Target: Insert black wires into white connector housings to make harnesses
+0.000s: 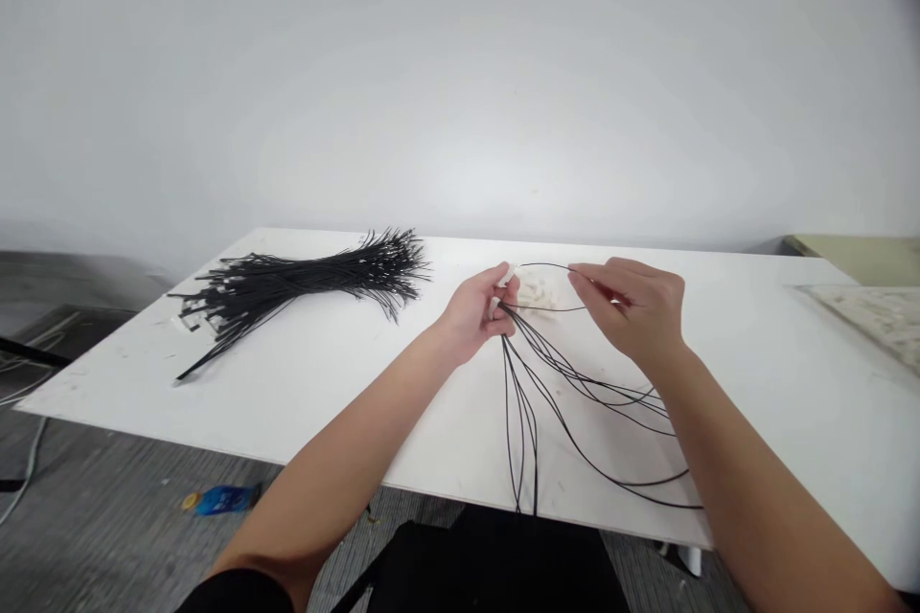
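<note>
My left hand (pixel 480 308) is closed around a small white connector (pixel 509 275) and the gathered ends of several thin black wires (pixel 567 372). The wires fan out from it to the right and down over the table's front edge. To its right, my right hand (pixel 632 297) pinches a single black wire (pixel 544 264), which arches across to the white piece in the left hand. Another wire runs between the two hands lower down. Behind the hands lies a small pile of off-white pieces (pixel 538 295), partly covered by the left fingers.
A thick bundle of black wires (pixel 316 276) with white ends lies on the left of the white table (pixel 345 364). At the right edge is a clear tray (pixel 862 306) of pale pieces. A blue bottle (pixel 224 499) lies on the floor. A wall stands behind the table.
</note>
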Motion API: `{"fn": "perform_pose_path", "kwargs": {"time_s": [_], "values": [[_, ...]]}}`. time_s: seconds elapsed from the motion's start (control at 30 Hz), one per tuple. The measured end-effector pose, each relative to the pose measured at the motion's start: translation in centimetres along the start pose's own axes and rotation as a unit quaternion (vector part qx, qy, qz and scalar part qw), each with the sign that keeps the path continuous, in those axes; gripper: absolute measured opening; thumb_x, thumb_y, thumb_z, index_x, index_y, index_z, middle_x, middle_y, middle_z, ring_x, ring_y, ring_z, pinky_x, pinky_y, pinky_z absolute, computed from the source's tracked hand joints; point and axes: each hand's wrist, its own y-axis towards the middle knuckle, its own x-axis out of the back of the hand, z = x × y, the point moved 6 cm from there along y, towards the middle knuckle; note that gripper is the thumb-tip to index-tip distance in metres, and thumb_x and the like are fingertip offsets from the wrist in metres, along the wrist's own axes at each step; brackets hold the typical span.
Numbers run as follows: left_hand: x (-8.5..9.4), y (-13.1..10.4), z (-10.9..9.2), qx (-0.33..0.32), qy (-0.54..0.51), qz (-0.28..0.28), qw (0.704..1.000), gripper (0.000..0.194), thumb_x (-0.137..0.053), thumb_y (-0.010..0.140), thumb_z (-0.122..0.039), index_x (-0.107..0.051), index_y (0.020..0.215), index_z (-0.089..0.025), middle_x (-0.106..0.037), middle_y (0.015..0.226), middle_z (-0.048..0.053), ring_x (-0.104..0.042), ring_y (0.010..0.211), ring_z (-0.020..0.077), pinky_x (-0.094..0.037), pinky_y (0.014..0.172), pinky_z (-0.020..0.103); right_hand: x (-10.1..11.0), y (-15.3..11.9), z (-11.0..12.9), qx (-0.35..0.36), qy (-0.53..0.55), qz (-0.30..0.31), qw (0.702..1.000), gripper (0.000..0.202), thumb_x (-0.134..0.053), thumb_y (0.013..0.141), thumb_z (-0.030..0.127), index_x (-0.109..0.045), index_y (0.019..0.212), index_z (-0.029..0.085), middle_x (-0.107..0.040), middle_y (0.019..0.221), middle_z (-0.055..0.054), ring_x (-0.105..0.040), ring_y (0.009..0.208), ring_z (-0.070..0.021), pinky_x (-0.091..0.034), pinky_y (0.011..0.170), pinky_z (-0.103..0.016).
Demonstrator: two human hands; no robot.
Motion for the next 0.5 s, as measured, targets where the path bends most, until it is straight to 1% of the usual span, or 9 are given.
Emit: {"fn": "perform_pose_path", "kwargs": {"time_s": [0.13,0.3,0.5], "values": [[-0.07,0.03,-0.01,0.001,0.001,0.003,1.0,0.026,-0.06,0.082,-0.034,-0.056,0.069,-0.012,-0.045,0.062,-0.002,-0.028,0.039,0.0027,-0.026,0.036,0.019,-0.1,-0.04,0.02,0.011,-0.014,0.007,1.0,0.018,-0.058,0.085,0.025,-0.072,0.074,0.023,-0.049,0.05,0.003,-0.037,0.046,-0.0079,-0.031,0.045,-0.023],[-0.08,0.03,-0.04,0.0,0.006,0.0,1.0,0.028,-0.056,0.085,-0.034,-0.055,0.067,-0.012,-0.044,0.061,-0.002,-0.027,0.038,0.0028,-0.027,0.037,0.02,-0.33,-0.33,0.17,0.05,-0.051,0.025,0.997,0.015,-0.058,0.085,0.024,-0.073,0.081,0.023,-0.049,0.051,0.004,-0.039,0.048,-0.0074,-0.031,0.045,-0.022],[0.08,0.23,-0.06,-0.008,0.015,-0.002,1.0,0.028,-0.056,0.085,-0.034,-0.054,0.067,-0.013,-0.043,0.061,-0.002,-0.025,0.038,0.0022,-0.025,0.037,0.02,-0.43,-0.6,0.4,0.113,-0.125,0.022,0.985,0.017,-0.06,0.083,0.019,-0.074,0.082,0.029,-0.05,0.051,0.005,-0.03,0.046,-0.0066,-0.025,0.044,-0.023]]}}
